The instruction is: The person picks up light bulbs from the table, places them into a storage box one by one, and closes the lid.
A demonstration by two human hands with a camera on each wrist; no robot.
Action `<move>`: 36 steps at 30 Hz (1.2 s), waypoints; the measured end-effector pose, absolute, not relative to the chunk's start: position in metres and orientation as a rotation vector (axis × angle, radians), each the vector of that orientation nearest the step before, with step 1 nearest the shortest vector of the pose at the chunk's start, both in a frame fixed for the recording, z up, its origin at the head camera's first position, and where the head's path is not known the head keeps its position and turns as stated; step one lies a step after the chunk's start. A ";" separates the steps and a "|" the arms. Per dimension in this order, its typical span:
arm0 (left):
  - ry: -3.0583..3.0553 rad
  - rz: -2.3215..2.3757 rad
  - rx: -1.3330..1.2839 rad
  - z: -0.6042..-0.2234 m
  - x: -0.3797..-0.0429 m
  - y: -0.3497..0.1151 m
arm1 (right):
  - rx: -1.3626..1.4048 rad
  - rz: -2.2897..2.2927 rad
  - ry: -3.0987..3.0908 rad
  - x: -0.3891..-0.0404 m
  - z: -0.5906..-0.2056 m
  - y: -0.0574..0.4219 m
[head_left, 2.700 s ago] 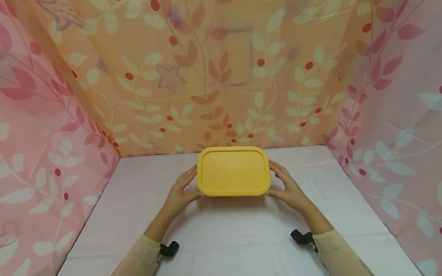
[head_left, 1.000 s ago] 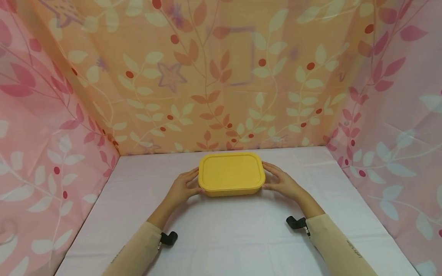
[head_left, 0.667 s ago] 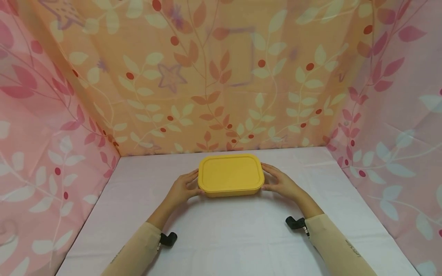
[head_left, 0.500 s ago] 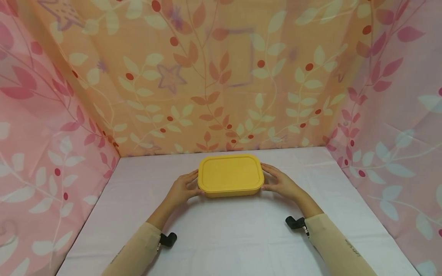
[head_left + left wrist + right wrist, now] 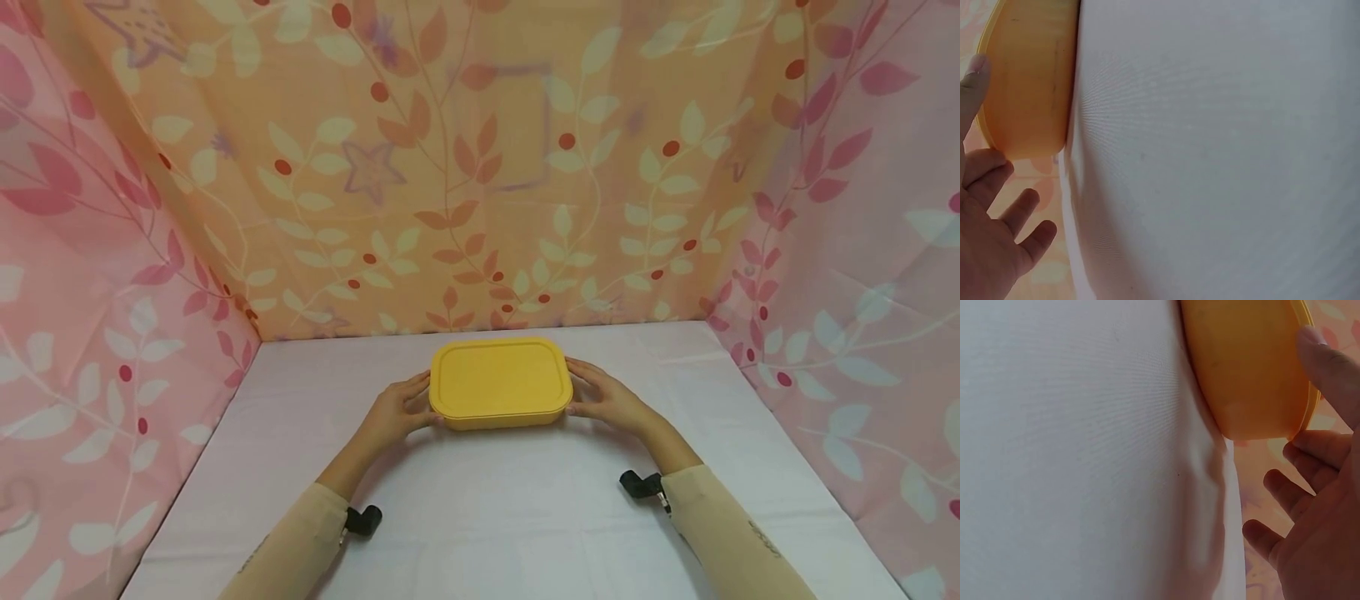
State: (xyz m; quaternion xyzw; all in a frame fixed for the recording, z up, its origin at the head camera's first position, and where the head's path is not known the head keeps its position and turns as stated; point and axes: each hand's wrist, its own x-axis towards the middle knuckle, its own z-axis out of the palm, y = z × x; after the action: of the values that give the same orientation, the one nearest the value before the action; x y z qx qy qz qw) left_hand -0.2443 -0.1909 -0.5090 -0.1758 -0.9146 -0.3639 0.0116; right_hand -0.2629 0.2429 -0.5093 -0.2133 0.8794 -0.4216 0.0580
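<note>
A yellow lidded food container, rectangular with rounded corners, sits on the white cloth near the back of the table. Its lid is on, so the inside is hidden. My left hand holds the left end, thumb at the front corner and index finger at the side. At the right end my right hand grips in the same way. In the left wrist view the thumb lies on the container wall near the lid edge, the lower fingers spread free. The right wrist view shows the other thumb likewise on the wall.
A white cloth covers the table. Behind stands an orange leaf-patterned curtain, with pink patterned curtains at the left and right. Small black devices stick out from both sleeves.
The container, earlier raised nearer the camera, has come down onto the cloth with both hands on its ends. Over the last second it has barely shifted.
</note>
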 end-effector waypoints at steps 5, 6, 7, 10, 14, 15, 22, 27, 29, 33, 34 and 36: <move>-2.849 -1.131 -0.523 -0.508 -0.243 -0.194 | -0.640 -1.243 2.707 -0.259 -0.510 0.243; -2.845 -1.144 -0.518 -0.508 -0.242 -0.194 | -0.639 -1.234 2.718 -0.258 -0.511 0.243; -2.840 -1.155 -0.514 -0.508 -0.242 -0.195 | -0.641 -1.225 2.728 -0.256 -0.511 0.242; -2.827 -1.198 -0.501 -0.507 -0.238 -0.196 | -0.658 -1.221 2.763 -0.252 -0.511 0.242; -2.827 -1.223 -0.446 -0.505 -0.230 -0.193 | -0.684 -1.227 2.806 -0.245 -0.513 0.242; -2.827 -1.231 -0.428 -0.504 -0.229 -0.192 | -0.687 -1.228 2.814 -0.244 -0.513 0.242; -2.816 -1.268 -0.330 -0.501 -0.217 -0.186 | -0.680 -1.270 2.801 -0.231 -0.515 0.242; -2.815 -1.278 -0.301 -0.503 -0.210 -0.184 | -0.670 -1.270 2.813 -0.221 -0.516 0.243; -2.810 -1.300 -0.292 -0.503 -0.207 -0.183 | -0.674 -1.269 2.823 -0.218 -0.517 0.243; -2.806 -1.329 -0.270 -0.501 -0.201 -0.181 | -0.691 -1.272 2.832 -0.214 -0.518 0.243; -2.807 -1.333 -0.264 -0.500 -0.199 -0.181 | -0.694 -1.271 2.833 -0.213 -0.518 0.243; -2.812 -1.330 -0.262 -0.500 -0.197 -0.180 | -0.702 -1.264 2.838 -0.211 -0.518 0.243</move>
State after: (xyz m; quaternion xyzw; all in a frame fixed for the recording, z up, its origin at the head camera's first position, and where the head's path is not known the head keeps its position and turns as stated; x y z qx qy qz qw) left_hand -0.1969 -0.1799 -0.5004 -0.0840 -0.9008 -0.4259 0.0101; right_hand -0.2107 0.2430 -0.5181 -0.2204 0.8908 -0.3968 -0.0218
